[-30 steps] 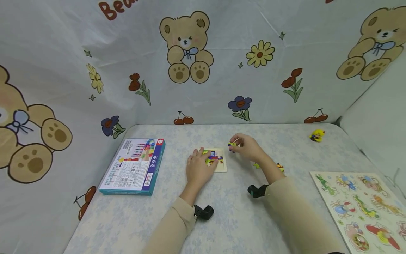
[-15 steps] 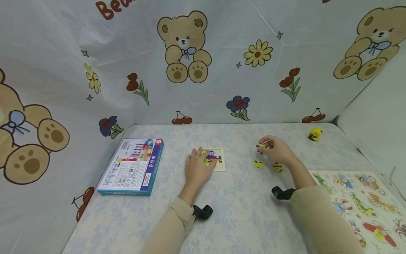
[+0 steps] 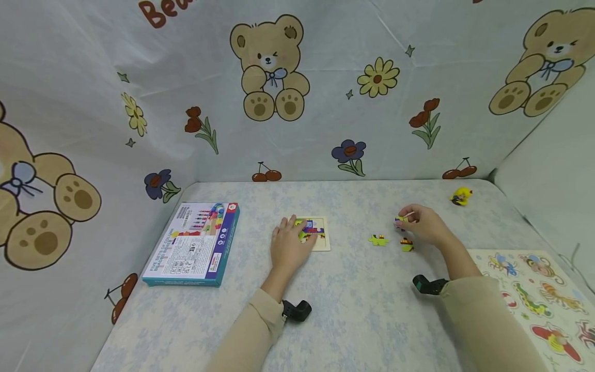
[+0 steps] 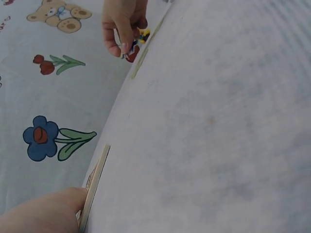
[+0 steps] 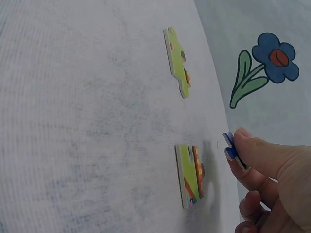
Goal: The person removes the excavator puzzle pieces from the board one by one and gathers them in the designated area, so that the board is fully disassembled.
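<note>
My left hand (image 3: 292,245) lies with its fingers spread over the left part of a small square jigsaw board (image 3: 326,244) with a pale border. A bright picture in yellow-green, blue and red shows beside the thumb. In the right wrist view, finger and thumb of my right hand (image 5: 279,170) pinch a blue-edged puzzle piece (image 5: 230,151) above the table. Two loose pieces lie near it: a yellow-green puzzle piece (image 3: 378,241) and a yellow-green, red-striped puzzle piece (image 3: 407,245). The held piece is just behind the striped one in the head view.
A flat cardboard box (image 3: 190,245) with a teal edge lies on the left. At the right, a large picture board (image 3: 520,268) with animal shapes is partly covered by the right sleeve. A small yellow toy-like object (image 3: 461,196) sits at the back right.
My right hand has moved right with the pinched puzzle piece, from beside the jigsaw board to behind the loose pieces. My left hand has stayed on the board.
</note>
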`<state>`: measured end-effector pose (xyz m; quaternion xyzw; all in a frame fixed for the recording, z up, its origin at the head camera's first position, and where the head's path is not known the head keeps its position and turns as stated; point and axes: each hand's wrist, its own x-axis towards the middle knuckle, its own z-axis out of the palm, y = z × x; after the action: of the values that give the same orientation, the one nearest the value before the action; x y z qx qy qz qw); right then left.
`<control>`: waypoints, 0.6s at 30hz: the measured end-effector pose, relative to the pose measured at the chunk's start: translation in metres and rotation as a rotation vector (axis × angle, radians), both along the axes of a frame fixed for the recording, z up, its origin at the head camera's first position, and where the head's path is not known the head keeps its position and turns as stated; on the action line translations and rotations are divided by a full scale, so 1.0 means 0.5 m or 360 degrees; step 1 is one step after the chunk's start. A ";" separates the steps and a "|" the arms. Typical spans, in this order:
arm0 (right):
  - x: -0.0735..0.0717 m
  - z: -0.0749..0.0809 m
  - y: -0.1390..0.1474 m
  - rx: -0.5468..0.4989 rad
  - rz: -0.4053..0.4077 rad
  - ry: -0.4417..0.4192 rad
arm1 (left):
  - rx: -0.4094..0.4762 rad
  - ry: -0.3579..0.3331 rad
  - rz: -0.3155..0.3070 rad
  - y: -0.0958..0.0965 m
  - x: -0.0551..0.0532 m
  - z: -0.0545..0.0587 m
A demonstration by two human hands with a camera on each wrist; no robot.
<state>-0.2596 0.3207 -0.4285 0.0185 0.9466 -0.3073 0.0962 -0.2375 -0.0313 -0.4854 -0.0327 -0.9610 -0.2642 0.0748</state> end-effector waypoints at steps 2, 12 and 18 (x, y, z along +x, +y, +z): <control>-0.001 -0.003 0.001 0.0014 -0.0014 -0.0021 | -0.0004 -0.0004 0.0001 0.000 0.000 -0.001; -0.004 -0.027 0.004 0.0125 0.0004 0.0022 | -0.0021 0.0003 -0.0030 0.001 0.000 -0.006; -0.001 -0.027 -0.011 0.0259 0.0020 0.0106 | -0.0020 -0.0006 -0.0023 0.000 0.001 -0.004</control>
<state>-0.2601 0.3153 -0.4420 0.0099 0.9712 -0.2291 0.0648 -0.2370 -0.0312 -0.4875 -0.0395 -0.9626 -0.2587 0.0708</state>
